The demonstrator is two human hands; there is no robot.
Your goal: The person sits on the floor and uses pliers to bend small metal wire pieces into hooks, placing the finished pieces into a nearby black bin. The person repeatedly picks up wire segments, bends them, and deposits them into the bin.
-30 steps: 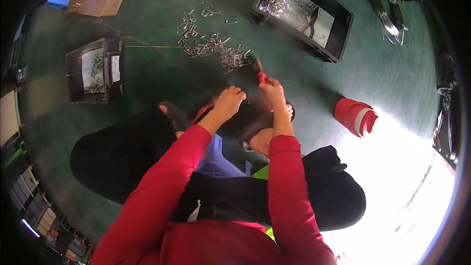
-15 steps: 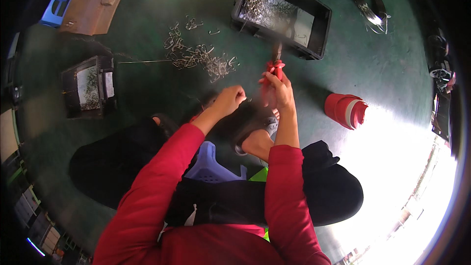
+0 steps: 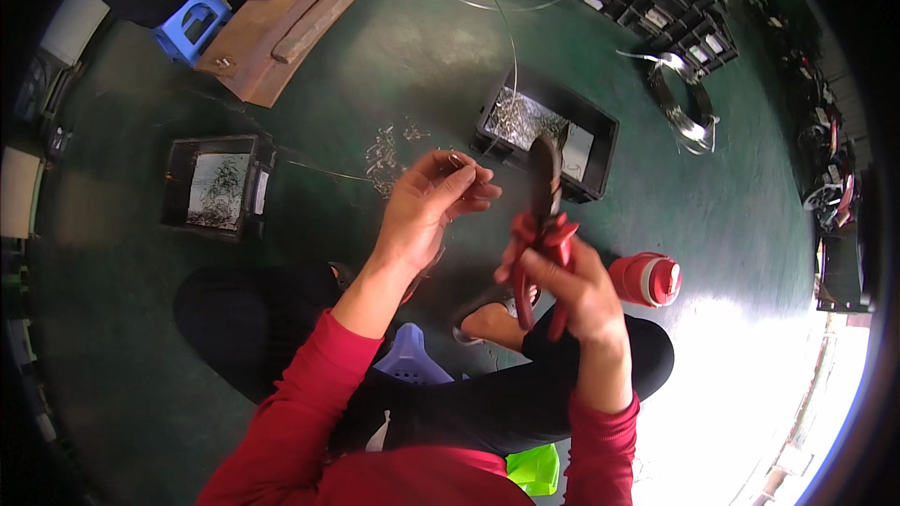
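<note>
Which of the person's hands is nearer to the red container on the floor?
Right. The right hand, gripping the pliers, is just left of the red container; the left hand is farther left, on the pliers' other side.

Your pliers (image 3: 547, 183) had dull, dark metal heads and smooth, plastic-looking grips (image 3: 562, 236). Your sleeves (image 3: 314, 365) and trousers (image 3: 450, 412) were matt cloth. Around you, bent wire pieces (image 3: 382, 161) shone as bright metal; the black crates (image 3: 607, 155) were matt plastic, the red jug (image 3: 633, 279) glossy plastic, the brown board (image 3: 305, 14) rough wood, the floor (image 3: 319, 112) smooth.
</note>
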